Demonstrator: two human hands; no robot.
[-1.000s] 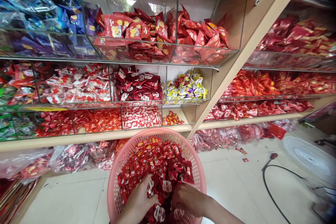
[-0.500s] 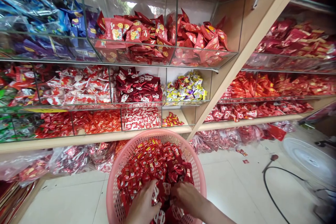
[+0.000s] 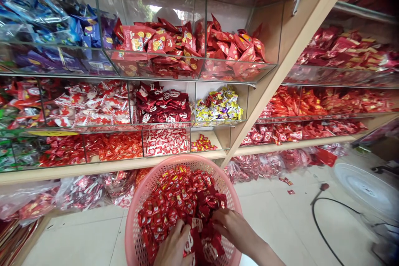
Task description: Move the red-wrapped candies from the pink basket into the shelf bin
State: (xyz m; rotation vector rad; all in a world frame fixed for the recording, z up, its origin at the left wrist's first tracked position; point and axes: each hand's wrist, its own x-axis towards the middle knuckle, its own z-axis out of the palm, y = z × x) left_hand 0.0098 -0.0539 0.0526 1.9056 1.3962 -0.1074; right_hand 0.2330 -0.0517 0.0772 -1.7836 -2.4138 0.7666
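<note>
In the near middle of the scene, just before the wooden shelf, there is the pink basket on the pale floor, and both my hands are inside it. The dark red packets with white print lie in its near right part, while the small red candies fill the far and left part. My left hand is half open at the near left of these packets, its thumb apart from the fingers and a packet just beside; I cannot tell whether it has a hold. My right hand is on the right side of the same packets, its fingers bent down toward them — their tips are partly hidden, so whether they grip something I also cannot tell. I judge that the step in hand is handling the dark packets among the small candies, perhaps gathering or sorting them. The next move, in my opinion, calls for the fingers to close gently around the packets, from the left and the right together — loose wrappers may slip easily, and small candies could come along with them.
</note>
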